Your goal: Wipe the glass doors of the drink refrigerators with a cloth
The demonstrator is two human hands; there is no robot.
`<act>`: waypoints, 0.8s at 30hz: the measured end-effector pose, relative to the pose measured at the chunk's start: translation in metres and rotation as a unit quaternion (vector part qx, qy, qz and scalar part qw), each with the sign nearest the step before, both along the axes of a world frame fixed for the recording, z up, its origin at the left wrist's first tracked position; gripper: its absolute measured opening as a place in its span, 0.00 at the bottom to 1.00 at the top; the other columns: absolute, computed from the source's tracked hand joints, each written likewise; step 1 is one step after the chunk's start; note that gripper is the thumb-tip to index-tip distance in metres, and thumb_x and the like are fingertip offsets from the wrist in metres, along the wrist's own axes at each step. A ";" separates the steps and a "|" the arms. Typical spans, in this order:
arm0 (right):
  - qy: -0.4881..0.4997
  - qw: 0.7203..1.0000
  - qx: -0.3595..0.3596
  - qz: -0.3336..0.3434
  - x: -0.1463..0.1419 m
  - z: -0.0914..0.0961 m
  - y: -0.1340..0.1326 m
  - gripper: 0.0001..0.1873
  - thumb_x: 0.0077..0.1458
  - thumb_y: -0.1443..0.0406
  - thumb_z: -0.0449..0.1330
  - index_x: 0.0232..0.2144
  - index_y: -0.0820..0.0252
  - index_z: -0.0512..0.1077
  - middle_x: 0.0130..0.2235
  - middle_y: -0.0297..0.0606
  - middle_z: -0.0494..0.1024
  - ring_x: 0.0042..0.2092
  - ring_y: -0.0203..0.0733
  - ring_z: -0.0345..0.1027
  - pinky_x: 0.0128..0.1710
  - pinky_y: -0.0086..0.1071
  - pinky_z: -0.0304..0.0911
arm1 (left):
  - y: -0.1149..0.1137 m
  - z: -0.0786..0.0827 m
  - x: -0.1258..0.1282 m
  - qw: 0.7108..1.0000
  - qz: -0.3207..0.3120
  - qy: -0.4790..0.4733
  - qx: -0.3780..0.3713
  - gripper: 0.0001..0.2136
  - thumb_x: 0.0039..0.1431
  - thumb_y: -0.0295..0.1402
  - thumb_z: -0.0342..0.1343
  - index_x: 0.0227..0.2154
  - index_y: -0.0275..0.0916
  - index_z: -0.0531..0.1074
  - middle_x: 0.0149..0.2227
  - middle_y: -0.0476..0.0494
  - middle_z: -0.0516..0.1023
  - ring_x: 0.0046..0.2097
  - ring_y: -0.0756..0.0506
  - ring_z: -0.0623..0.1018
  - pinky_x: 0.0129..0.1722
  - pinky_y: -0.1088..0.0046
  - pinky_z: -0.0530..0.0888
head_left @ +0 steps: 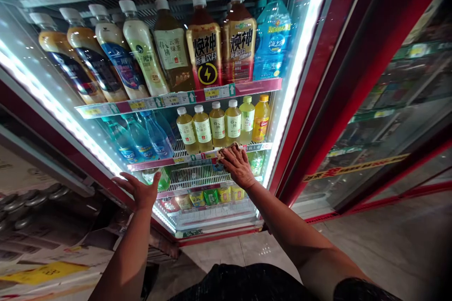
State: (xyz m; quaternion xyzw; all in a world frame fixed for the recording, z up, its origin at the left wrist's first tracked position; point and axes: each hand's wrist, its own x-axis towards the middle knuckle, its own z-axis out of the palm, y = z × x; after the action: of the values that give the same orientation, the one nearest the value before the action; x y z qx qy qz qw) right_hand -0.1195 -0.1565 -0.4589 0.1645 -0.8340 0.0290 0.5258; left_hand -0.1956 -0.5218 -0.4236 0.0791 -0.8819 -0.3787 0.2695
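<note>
An open drinks fridge stands in front of me, lit by white strips. My right hand (236, 165) presses a crumpled cloth (223, 152) against the red front edge of a wire shelf (197, 156), fingers curled over it. Just above stand several small yellow tea bottles (218, 123). My left hand (140, 191) rests open on the fridge's left frame (106, 169), fingers spread, holding nothing. The top shelf carries tall bottles, among them two brown energy drinks (205, 42) and a blue one (272, 37).
The fridge's glass door (370, 117) stands swung open to the right, red-framed. Blue water bottles (141, 138) lie on the second shelf at left. Small packs (212, 196) line the bottom shelf. Printed cartons (42, 254) are stacked at lower left. Tiled floor (388, 244) lies at right.
</note>
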 end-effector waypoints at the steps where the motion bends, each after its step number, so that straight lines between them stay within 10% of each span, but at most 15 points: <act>1: 0.006 1.000 -0.010 -0.006 -0.002 0.000 -0.002 0.23 0.66 0.68 0.58 0.61 0.47 0.73 0.68 0.33 0.70 0.77 0.46 0.35 0.76 0.52 0.31 | 0.000 0.000 0.000 1.000 -0.001 0.003 -0.002 0.64 0.49 0.60 0.62 0.73 0.30 0.28 0.74 0.23 0.22 0.75 0.31 0.28 0.73 0.48 0.38; 13: 0.014 0.998 -0.050 -0.042 -0.001 -0.016 0.010 0.21 0.64 0.68 0.60 0.57 0.48 0.75 0.69 0.36 0.67 0.77 0.47 0.33 0.75 0.56 0.32 | 0.002 -0.011 -0.003 1.000 -0.028 0.010 -0.008 0.64 0.52 0.66 0.54 0.72 0.25 0.23 0.72 0.18 0.15 0.74 0.27 0.22 0.72 0.43 0.34; 24: -0.042 0.996 -0.026 -0.074 0.012 -0.038 0.044 0.26 0.62 0.69 0.61 0.60 0.46 0.73 0.70 0.37 0.65 0.77 0.48 0.39 0.75 0.54 0.34 | 0.057 -0.023 0.016 0.976 -0.128 0.107 -0.142 0.50 0.64 0.60 0.46 0.73 0.26 0.34 0.72 0.19 0.16 0.72 0.29 0.18 0.70 0.39 0.33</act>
State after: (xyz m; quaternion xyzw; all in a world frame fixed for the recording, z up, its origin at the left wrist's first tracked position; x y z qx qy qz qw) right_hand -0.1072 -0.1120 -0.4970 0.0875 -0.8642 0.0183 0.4951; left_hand -0.1794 -0.4648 -0.4469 -0.1146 -0.8954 -0.2871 0.3206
